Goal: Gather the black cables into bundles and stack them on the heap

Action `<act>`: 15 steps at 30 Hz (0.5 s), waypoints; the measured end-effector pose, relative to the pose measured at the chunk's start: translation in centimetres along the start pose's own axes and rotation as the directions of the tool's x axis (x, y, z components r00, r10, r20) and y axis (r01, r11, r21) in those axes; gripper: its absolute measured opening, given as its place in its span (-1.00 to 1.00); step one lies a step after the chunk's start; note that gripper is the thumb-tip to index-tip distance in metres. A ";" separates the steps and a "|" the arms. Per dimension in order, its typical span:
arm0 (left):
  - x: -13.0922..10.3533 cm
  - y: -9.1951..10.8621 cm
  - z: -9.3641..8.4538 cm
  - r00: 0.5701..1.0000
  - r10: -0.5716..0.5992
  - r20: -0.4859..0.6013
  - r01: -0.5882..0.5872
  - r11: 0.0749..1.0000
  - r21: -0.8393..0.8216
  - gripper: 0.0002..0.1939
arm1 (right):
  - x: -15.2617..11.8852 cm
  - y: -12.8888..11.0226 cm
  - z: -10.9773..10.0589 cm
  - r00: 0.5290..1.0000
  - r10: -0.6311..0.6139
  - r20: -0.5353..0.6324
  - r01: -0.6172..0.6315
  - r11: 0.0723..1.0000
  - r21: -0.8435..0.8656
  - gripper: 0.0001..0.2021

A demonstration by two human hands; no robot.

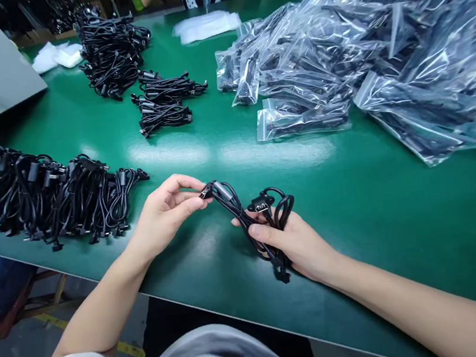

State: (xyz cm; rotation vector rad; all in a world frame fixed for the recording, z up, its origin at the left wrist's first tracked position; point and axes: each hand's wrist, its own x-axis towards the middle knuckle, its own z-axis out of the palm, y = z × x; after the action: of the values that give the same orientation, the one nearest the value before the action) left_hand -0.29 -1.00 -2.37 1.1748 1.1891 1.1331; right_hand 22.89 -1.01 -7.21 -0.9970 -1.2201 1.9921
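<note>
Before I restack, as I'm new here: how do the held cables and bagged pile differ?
The held cables are bare; the bagged pile is in clear plastic. Left hand and right hand grip the held cables; the bagged pile rests on the table. The held cables look far smaller than the bagged pile. Both include black cables.

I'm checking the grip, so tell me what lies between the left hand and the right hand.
In the head view, a black cable bundle spans from the left hand to the right hand, over green tabletop.
</note>
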 end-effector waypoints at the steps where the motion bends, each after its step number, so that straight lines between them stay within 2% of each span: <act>1: 0.0 0.0 0.0 1.000 -0.008 0.001 0.008 1.000 0.002 -0.76 | 0.0 0.0 0.0 1.000 0.000 0.006 0.000 1.000 0.000 -0.62; 5: 0.0 0.1 0.0 1.000 -0.026 0.016 0.025 1.000 0.018 -0.77 | -0.1 -0.1 0.0 1.000 0.006 0.019 -0.006 1.000 -0.001 -0.63; 9: 0.0 0.1 0.0 1.000 -0.001 0.027 -0.001 0.999 0.052 -0.74 | -0.3 -0.8 0.1 0.998 0.045 0.034 -0.049 0.993 0.104 -0.64; 12: 0.0 0.1 -0.2 0.997 0.008 0.079 -0.020 0.988 0.153 -0.67 | -0.1 -1.3 -0.1 0.987 0.109 0.119 -0.131 0.973 0.190 -0.64; 15: -0.1 0.1 -0.6 0.992 0.017 0.129 -0.045 0.976 0.215 -0.68 | 0.1 -1.6 -0.3 0.970 0.152 0.191 -0.193 0.956 0.222 -0.63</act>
State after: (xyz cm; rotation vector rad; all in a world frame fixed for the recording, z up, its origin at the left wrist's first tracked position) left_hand -0.86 -1.08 -2.30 1.4149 1.2227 0.9536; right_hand 23.27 -0.12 -5.87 -0.8501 -0.9748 2.3398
